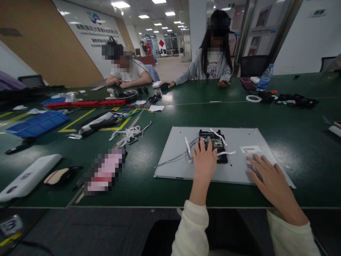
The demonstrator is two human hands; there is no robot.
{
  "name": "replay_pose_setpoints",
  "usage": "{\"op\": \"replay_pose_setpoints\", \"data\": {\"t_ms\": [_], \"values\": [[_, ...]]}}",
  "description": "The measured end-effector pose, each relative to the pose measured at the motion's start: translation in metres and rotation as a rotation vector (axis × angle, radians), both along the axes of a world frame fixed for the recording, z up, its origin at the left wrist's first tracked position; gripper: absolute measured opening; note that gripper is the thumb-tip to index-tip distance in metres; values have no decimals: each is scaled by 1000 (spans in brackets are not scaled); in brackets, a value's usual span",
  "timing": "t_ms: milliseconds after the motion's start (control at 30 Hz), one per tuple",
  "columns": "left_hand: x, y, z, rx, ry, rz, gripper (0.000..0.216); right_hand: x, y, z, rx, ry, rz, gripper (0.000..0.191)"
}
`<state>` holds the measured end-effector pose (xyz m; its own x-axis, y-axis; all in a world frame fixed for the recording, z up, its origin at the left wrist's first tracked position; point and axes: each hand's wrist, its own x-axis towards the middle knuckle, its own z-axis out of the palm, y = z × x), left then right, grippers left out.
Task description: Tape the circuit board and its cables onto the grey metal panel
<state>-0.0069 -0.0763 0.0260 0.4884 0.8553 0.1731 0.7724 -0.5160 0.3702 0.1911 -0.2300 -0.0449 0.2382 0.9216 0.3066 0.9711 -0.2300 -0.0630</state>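
A flat light-grey panel [170, 149] lies on the green table before me. Near its middle sits a black plastic housing [223, 158] with a green circuit board [216, 142] in it. Strips of white tape [226, 153] and grey cables [170, 160] run out from the housing onto the panel. My left hand [205, 158] rests over the housing's left part, fingers stretched toward the board and hiding some of it. My right hand [270, 179] lies flat with spread fingers on the panel's right side, beside a white label [250, 150]. Neither hand visibly grips anything.
Left of the panel are a phone [106, 170], a computer mouse [60, 176], a white device [30, 177], crumpled white strips [130, 135] and a blue tray [37, 124]. A water bottle [265, 78] and a tape roll [253, 98] stand far right. Two people sit opposite.
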Motion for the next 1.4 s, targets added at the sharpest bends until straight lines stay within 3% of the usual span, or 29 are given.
{"op": "replay_pose_setpoints", "data": {"t_ms": [300,733,933,1033,1167,1267,1400], "values": [[-9,-5,-1,72,141,53,48,2,7,9,-53,76,117,52],[-5,-8,3,3,152,36,52,6,15,14,-70,122,197,55],[-15,-15,19,-1,187,2,54,25,19,48,-186,253,309,55],[-22,-15,38,71,210,-33,50,37,38,75,-220,306,349,54],[-10,5,55,153,222,-104,42,44,88,96,-150,313,356,51],[15,32,47,193,181,-116,36,40,132,92,-146,356,322,40],[41,58,23,237,119,-65,29,31,168,65,-49,302,183,34]]}}
